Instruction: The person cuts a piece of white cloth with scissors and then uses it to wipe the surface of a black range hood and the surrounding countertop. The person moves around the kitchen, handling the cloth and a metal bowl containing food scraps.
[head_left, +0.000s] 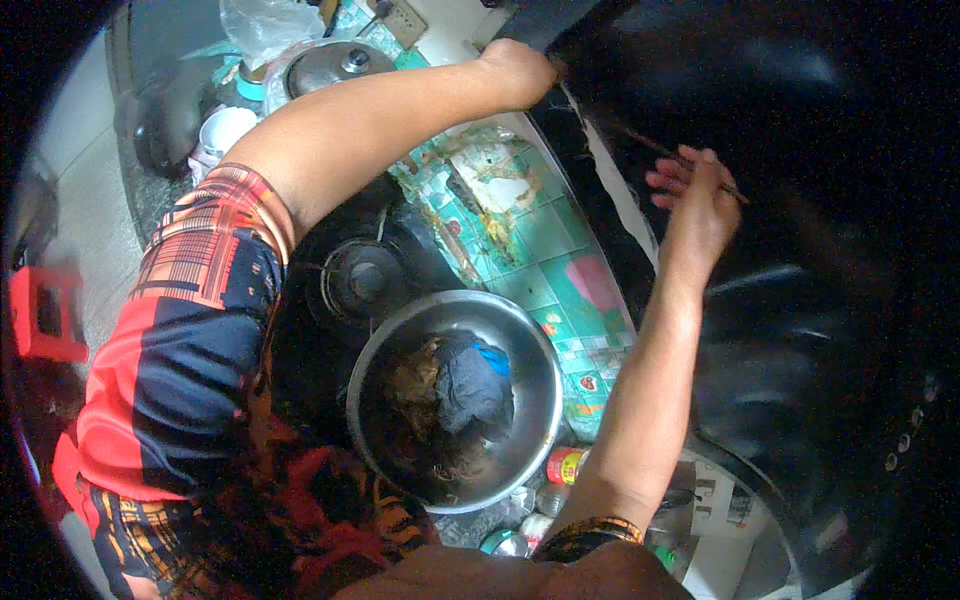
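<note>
My left hand (521, 73) is raised at the top middle, its fingers curled at the edge of a dark hood-like panel (780, 187); whether it holds something is hidden. Further right, my right hand (701, 184) has a thin reddish-brown stick (735, 191) between its fingers, in front of the dark surface. A pale torn strip (615, 180) hangs between the two hands. Below them a wide metal basin (551, 375) holds a grey-blue cloth (469, 386), a bit of bright blue material and brownish matter under water or in shadow.
A gas burner (365, 279) lies left of the basin. Green patterned tile covering (540, 240), stained and peeling, runs behind it. A lidded pot (337, 66), a white cup (225, 129) and a plastic bag (274, 26) stand upper left. Several jars and bottles (551, 496) crowd the basin's lower right.
</note>
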